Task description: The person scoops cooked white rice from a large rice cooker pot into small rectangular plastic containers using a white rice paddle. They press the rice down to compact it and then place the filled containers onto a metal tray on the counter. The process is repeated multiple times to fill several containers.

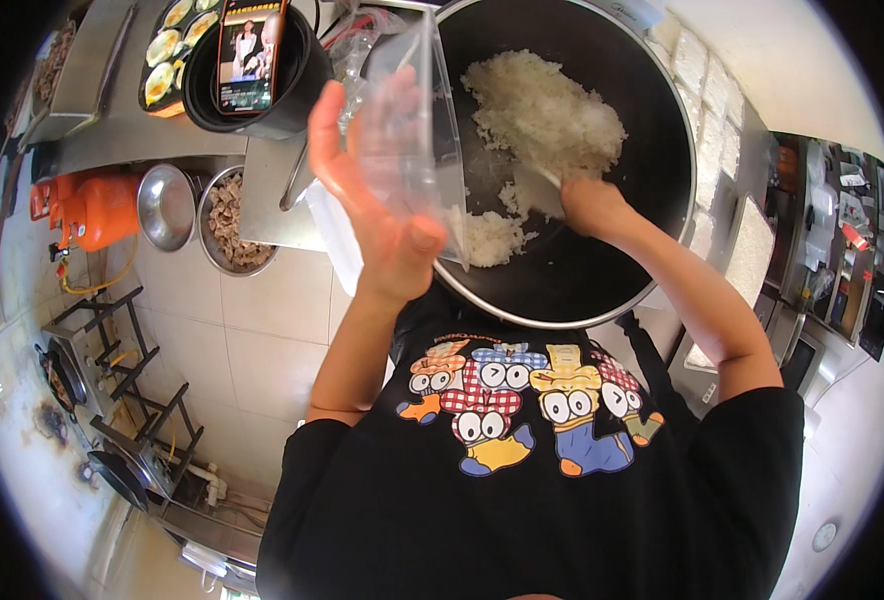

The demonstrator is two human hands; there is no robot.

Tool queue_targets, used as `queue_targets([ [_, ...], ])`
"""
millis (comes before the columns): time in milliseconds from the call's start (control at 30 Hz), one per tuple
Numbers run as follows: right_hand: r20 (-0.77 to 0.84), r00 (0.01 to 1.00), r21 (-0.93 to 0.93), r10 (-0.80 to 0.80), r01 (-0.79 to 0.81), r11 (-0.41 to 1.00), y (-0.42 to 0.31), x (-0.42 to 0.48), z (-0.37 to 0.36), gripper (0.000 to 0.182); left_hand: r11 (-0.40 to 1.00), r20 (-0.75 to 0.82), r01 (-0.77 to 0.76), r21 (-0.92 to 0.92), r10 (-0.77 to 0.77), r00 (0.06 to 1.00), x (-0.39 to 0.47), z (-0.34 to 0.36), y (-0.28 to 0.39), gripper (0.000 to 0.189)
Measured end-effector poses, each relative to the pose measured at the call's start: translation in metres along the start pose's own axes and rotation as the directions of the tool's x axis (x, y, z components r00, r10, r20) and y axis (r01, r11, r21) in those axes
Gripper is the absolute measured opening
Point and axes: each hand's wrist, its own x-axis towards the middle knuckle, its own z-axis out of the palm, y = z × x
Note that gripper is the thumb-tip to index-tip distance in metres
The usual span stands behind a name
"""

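Note:
My left hand (389, 247) holds a clear plastic container (404, 127) tilted on its side over the left rim of a large dark round pan (599, 277). The container is blurred, and its contents cannot be told. In the pan lies a big mound of cooked white rice (547, 105), with a smaller heap of rice (493, 238) nearer to me, partly behind the container. My right hand (596, 206) is inside the pan, closed around the handle of a flat rice paddle (538, 191). The paddle's blade touches rice between the two heaps.
A phone (251, 56) rests on a black pot (303, 82), beside a tray of fried eggs (161, 82). Lower left are a bowl of cooked meat pieces (236, 217), a metal bowl (166, 208) and orange gas cylinders (101, 214). White packed blocks (716, 90) line the pan's right side.

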Motion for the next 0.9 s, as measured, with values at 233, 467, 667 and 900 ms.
queue_targets([
  [233, 0.585, 0.801, 0.54, -0.129, -0.267, 0.798, -0.037, 0.023, 0.03, 0.041, 0.994, 0.003, 0.037, 0.101, -0.038, 0.999, -0.011, 0.01, -0.017, 0.126],
  [467, 0.249, 0.961, 0.968, -0.122, -0.252, -0.008, -0.076, 0.1, 0.063, 0.026, 0.988, 0.1, -0.036, 0.15, 0.021, 0.995, -0.014, 0.002, -0.015, 0.125],
  [667, 0.141, 0.987, 0.953, -0.078, -0.156, -0.259, -0.038, 0.103, 0.007, 0.021, 0.957, 0.074, 0.046, 0.287, -0.07, 0.995, -0.015, 0.015, -0.007, 0.121],
  [900, -0.027, 0.992, 0.954, -0.122, -0.011, -0.299, 0.004, 0.025, -0.06, 0.018, 0.974, 0.019, 0.084, 0.21, -0.09, 0.996, 0.0, 0.044, -0.002, 0.102],
])
